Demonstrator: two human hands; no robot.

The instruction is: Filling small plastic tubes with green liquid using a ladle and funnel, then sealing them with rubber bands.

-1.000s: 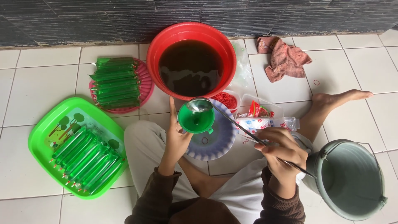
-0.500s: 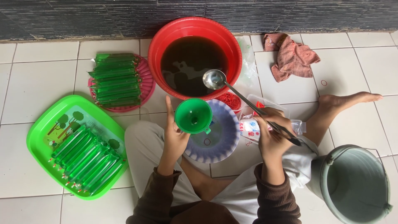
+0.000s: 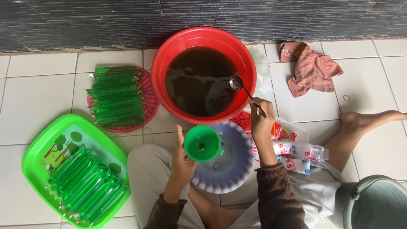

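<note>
Left hand: the left hand (image 3: 181, 163) grips a green funnel (image 3: 202, 143), held upright over a blue-rimmed plate (image 3: 237, 163) on the tiled floor (image 3: 38, 91).
Right hand: the right hand (image 3: 260, 121) is clenched on the handle of a metal ladle (image 3: 236, 82).
Ladle: its bowl sits in dark liquid near the right rim of the red basin (image 3: 169, 63), which stands at the floor's far edge by the wall.
Nearby: green filled tubes (image 3: 116, 95) lie on a pink tray (image 3: 149, 95); more lie on a green tray (image 3: 40, 148).

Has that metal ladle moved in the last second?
Yes. The ladle in the right hand went from over the green funnel up into the red basin.
</note>
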